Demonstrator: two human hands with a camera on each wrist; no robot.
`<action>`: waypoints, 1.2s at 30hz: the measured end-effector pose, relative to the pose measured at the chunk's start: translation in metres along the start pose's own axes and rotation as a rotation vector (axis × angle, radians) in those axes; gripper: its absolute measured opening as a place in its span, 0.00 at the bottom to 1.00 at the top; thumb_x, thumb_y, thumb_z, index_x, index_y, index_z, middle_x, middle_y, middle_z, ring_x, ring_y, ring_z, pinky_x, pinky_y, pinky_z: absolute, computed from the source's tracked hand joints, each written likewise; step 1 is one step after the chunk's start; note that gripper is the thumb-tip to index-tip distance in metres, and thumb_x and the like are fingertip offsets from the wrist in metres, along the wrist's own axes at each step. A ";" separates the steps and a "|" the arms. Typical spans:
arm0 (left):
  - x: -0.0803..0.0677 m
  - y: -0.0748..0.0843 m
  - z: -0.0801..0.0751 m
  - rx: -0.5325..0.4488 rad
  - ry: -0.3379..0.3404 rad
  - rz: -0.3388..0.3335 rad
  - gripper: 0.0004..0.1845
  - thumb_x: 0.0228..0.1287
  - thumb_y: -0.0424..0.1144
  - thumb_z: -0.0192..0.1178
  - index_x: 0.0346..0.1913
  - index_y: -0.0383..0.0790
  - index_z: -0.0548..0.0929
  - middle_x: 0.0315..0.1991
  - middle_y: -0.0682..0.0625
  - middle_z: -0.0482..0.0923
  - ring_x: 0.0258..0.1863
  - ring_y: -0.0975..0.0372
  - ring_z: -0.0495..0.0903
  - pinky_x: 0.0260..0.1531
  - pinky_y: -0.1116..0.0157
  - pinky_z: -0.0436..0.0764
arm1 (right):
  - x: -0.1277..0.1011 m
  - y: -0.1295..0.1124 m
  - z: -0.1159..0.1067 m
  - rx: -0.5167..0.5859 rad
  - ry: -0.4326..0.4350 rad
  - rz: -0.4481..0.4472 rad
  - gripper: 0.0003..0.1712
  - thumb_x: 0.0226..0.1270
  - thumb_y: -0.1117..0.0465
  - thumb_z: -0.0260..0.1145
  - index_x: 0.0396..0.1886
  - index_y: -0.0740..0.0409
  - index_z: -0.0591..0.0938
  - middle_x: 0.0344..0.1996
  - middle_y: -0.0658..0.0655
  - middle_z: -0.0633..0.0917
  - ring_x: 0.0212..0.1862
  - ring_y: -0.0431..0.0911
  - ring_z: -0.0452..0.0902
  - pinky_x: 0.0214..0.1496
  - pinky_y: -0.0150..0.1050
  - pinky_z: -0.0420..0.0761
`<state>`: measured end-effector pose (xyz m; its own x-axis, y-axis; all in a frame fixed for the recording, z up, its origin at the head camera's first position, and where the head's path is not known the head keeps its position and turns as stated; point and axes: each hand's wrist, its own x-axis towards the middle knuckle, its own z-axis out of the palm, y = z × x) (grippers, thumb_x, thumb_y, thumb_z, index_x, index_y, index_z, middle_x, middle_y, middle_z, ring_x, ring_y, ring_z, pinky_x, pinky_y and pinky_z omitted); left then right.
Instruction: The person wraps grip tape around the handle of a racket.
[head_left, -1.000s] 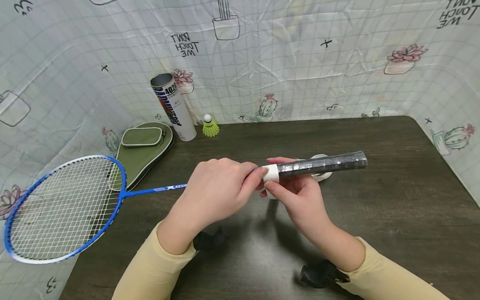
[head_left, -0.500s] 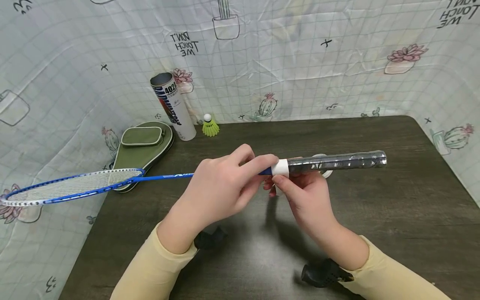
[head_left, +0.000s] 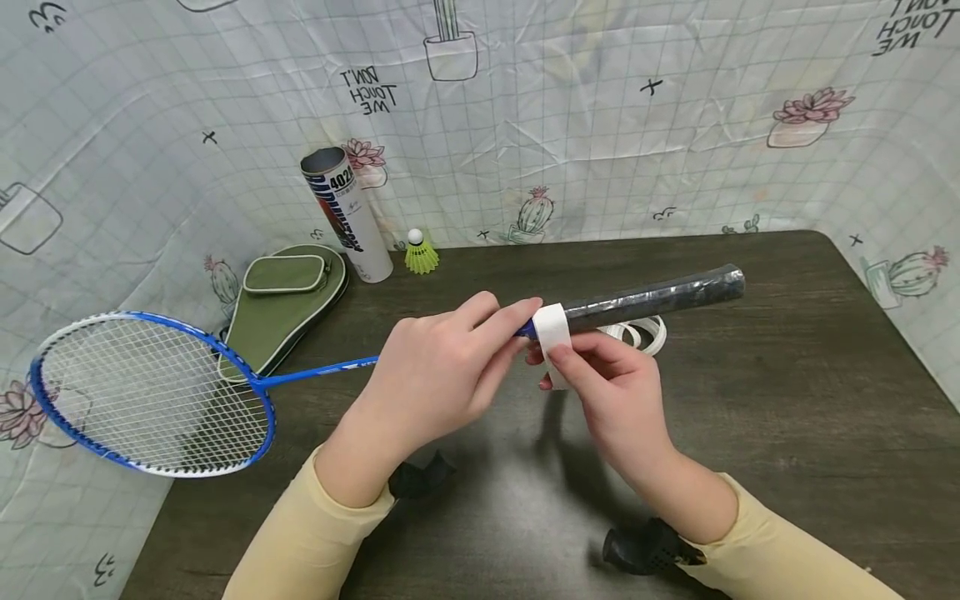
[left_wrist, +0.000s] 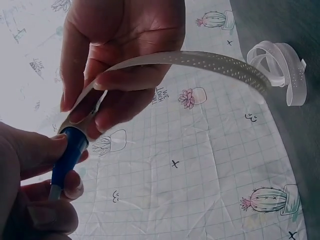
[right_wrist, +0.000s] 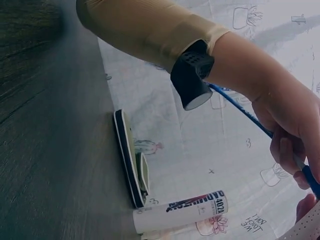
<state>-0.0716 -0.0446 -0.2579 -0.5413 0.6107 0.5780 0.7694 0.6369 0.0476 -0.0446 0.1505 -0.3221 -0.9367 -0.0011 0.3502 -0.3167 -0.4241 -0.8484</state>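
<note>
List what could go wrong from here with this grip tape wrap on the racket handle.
1. The right hand pinches the white grip tape close to the racket handle; the tape may wrinkle or go on unevenly if tension drops.
2. The loose tape coil trails on the table; it might twist or snag.
3. The left hand holds only the thin shaft end; the racket head, overhanging the table edge, could swing.

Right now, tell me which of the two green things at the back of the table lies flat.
The olive green racket case, lying flat at the table's back left. The yellow-green shuttlecock is the small one standing upright on its skirt, right of the shuttlecock tube.
</note>
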 end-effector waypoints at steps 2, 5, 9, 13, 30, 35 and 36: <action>0.000 0.000 0.000 0.006 -0.007 0.001 0.16 0.76 0.44 0.59 0.61 0.46 0.85 0.34 0.56 0.77 0.15 0.67 0.67 0.13 0.67 0.65 | 0.000 0.000 -0.001 -0.041 0.016 0.009 0.10 0.70 0.79 0.62 0.37 0.66 0.87 0.36 0.60 0.90 0.40 0.50 0.89 0.37 0.41 0.88; 0.000 0.000 0.001 0.000 -0.022 0.009 0.16 0.77 0.44 0.58 0.60 0.46 0.85 0.32 0.57 0.78 0.15 0.67 0.67 0.13 0.67 0.65 | 0.001 0.001 -0.002 -0.094 0.038 0.025 0.07 0.69 0.78 0.65 0.36 0.68 0.87 0.37 0.60 0.91 0.40 0.50 0.89 0.38 0.43 0.88; 0.000 -0.002 0.000 -0.018 -0.043 0.011 0.16 0.77 0.44 0.57 0.60 0.45 0.85 0.32 0.57 0.79 0.16 0.68 0.68 0.14 0.67 0.66 | 0.001 0.001 -0.004 -0.168 0.028 0.040 0.04 0.69 0.76 0.67 0.36 0.68 0.86 0.36 0.56 0.90 0.37 0.48 0.89 0.38 0.43 0.89; -0.001 -0.003 -0.001 -0.008 -0.073 0.003 0.19 0.75 0.46 0.61 0.63 0.45 0.84 0.32 0.57 0.80 0.15 0.68 0.68 0.14 0.68 0.66 | 0.000 0.002 -0.004 -0.242 0.031 0.024 0.02 0.69 0.74 0.68 0.36 0.70 0.86 0.33 0.53 0.90 0.33 0.46 0.88 0.38 0.40 0.88; -0.001 -0.004 -0.002 -0.059 -0.178 -0.099 0.17 0.77 0.50 0.59 0.62 0.53 0.84 0.43 0.61 0.88 0.28 0.67 0.82 0.20 0.63 0.77 | -0.003 0.008 -0.001 -0.316 0.071 -0.190 0.02 0.64 0.77 0.70 0.32 0.75 0.86 0.30 0.52 0.91 0.33 0.40 0.88 0.37 0.30 0.85; -0.002 -0.004 -0.002 -0.091 -0.195 -0.115 0.15 0.77 0.51 0.58 0.60 0.55 0.84 0.42 0.62 0.87 0.27 0.68 0.79 0.22 0.61 0.77 | -0.003 0.011 -0.001 -0.326 0.098 -0.184 0.03 0.64 0.75 0.72 0.31 0.74 0.86 0.30 0.52 0.91 0.32 0.42 0.89 0.37 0.30 0.85; -0.002 -0.003 -0.002 -0.092 -0.196 -0.116 0.14 0.77 0.51 0.58 0.59 0.55 0.84 0.41 0.63 0.86 0.27 0.68 0.79 0.21 0.61 0.77 | -0.003 0.012 -0.001 -0.340 0.107 -0.191 0.04 0.63 0.75 0.72 0.30 0.74 0.86 0.29 0.52 0.91 0.32 0.41 0.89 0.37 0.30 0.85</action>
<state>-0.0726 -0.0488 -0.2569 -0.6763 0.6213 0.3957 0.7212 0.6679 0.1840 -0.0457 0.1465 -0.3333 -0.8608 0.1509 0.4861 -0.5011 -0.0834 -0.8614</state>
